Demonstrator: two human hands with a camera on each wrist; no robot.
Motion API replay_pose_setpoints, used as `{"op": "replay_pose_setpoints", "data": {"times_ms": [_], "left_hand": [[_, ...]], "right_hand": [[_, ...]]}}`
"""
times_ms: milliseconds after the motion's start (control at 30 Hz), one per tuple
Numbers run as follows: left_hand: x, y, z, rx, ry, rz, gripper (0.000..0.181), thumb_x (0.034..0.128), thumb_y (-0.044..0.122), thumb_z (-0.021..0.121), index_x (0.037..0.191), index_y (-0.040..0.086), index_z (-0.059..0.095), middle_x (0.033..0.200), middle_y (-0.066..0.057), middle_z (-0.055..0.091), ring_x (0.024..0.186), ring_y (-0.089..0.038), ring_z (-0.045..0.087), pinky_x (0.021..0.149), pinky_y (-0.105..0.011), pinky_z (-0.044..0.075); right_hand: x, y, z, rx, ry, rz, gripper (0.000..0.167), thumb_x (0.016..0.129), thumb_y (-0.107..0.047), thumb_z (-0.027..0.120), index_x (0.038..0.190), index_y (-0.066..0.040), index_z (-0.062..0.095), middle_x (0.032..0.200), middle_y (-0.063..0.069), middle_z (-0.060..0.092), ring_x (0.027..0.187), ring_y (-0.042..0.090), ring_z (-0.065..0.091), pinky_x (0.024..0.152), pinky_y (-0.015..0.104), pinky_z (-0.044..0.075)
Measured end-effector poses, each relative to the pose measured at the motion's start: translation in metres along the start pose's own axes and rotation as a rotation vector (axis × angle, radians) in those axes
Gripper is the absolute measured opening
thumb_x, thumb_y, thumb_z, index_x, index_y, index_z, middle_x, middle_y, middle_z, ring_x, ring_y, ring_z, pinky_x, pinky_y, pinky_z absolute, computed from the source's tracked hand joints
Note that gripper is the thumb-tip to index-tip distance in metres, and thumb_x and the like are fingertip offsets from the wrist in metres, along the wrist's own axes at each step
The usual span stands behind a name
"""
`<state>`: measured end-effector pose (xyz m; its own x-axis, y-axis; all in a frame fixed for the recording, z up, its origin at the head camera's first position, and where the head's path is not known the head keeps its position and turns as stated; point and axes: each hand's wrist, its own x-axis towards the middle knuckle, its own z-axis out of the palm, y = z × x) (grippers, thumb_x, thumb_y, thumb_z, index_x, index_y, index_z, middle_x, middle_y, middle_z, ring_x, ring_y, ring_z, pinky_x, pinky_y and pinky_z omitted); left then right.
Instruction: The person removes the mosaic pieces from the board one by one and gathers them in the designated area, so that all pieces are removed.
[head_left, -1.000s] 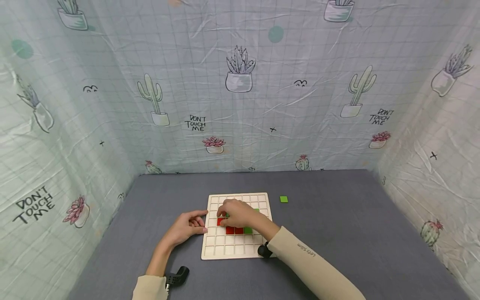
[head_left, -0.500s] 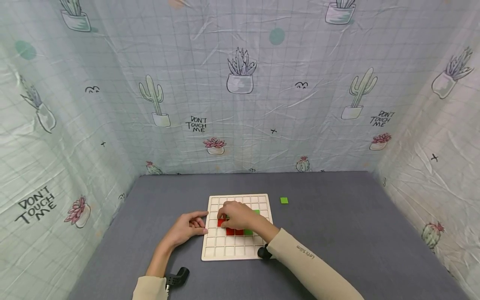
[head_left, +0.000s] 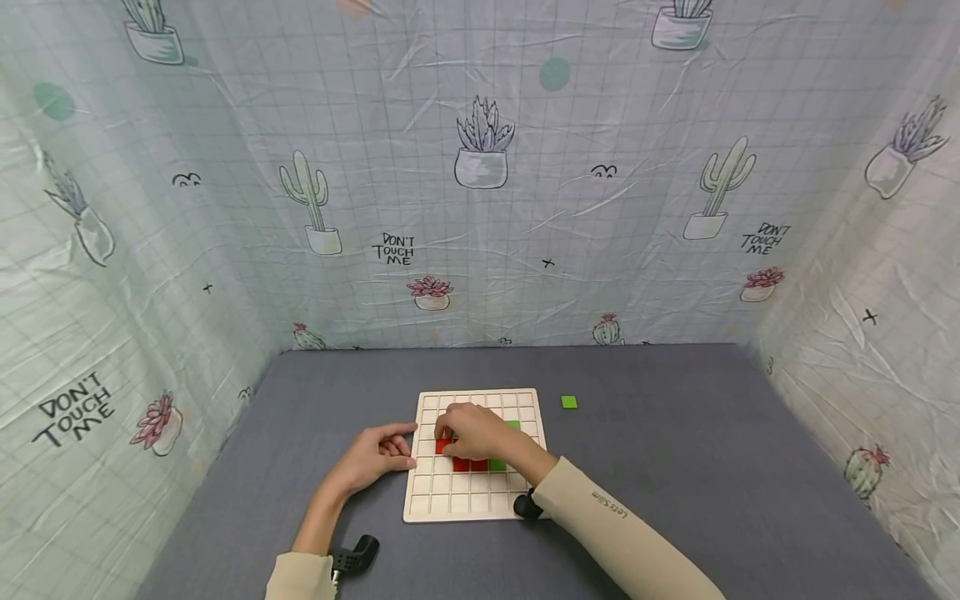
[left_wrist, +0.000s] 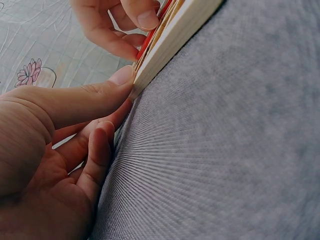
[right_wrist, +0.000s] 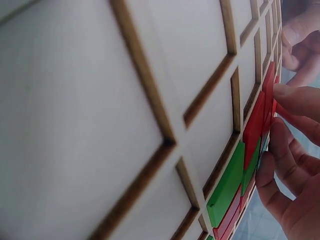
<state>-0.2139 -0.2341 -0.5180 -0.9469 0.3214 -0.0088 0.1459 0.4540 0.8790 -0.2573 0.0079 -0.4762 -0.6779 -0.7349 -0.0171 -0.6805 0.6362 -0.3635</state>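
Observation:
The wooden grid board [head_left: 438,504] lies on the grey table, with red tiles [head_left: 469,465] and green tiles [head_left: 497,465] in its middle cells. My left hand [head_left: 363,457] touches the board's left edge with thumb and index finger spread, the other fingers loosely bent. In the left wrist view the left thumb [left_wrist: 122,76] rests against the board's rim [left_wrist: 165,52]. Over the board, my right hand [head_left: 476,431] pinches a red tile [head_left: 442,447] at the left end of the coloured group. Its fingers [right_wrist: 280,135] partly hide the tiles behind.
A loose green tile [head_left: 569,402] lies on the table [head_left: 660,467], right of the board's far corner. A patterned curtain [head_left: 480,225] stands behind the table and along both sides. Black wrist devices [head_left: 365,550] sit near both sleeves.
The head view has shifted slightly, so the scene sits a little lower. Both hands hold nearly the same places on the board.

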Motion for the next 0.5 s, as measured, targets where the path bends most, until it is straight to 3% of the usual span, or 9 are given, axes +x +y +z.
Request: {"op": "replay_pose_setpoints", "data": {"times_ms": [500], "left_hand": [[0.0015, 0.0002, -0.001, 0.013, 0.002, -0.01, 0.061, 0.0848, 0.011, 0.085, 0.138, -0.004, 0.061, 0.09, -0.009, 0.068, 0.07, -0.009, 0.058, 0.065, -0.022, 0.049]], "right_hand": [[-0.001, -0.0009, -0.0015, -0.003, 0.004, 0.005, 0.018, 0.093, -0.02, 0.077, 0.109, -0.023, 0.071, 0.1, -0.004, 0.067, 0.083, 0.006, 0.058, 0.067, 0.023, 0.046]]}}
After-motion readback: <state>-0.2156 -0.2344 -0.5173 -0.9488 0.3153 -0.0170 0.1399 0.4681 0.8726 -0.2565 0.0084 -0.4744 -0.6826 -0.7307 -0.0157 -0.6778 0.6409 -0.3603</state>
